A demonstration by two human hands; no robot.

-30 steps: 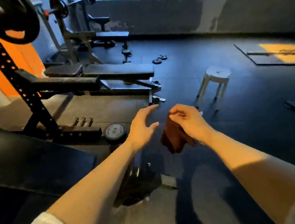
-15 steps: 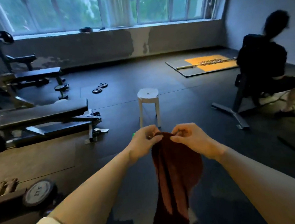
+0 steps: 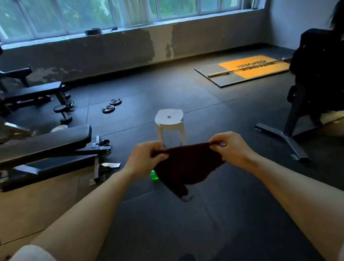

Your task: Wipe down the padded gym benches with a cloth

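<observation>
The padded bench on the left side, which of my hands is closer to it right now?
Left. Your left hand pinches the cloth on the side toward the padded bench; your right hand holds the cloth's far corner, farther away.

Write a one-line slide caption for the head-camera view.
Both hands, left hand and right hand, stretch a dark red cloth in mid-air, padded bench waiting at left.

Your dark rubber floor (image 3: 200, 224) carries a white stool (image 3: 169, 122) at twelve o'clock, two weight plates (image 3: 111, 105) at eleven, padded benches (image 3: 32, 145) at ten, and an orange lifting platform (image 3: 246, 70) with a barbell (image 3: 235, 70) at one.
</observation>
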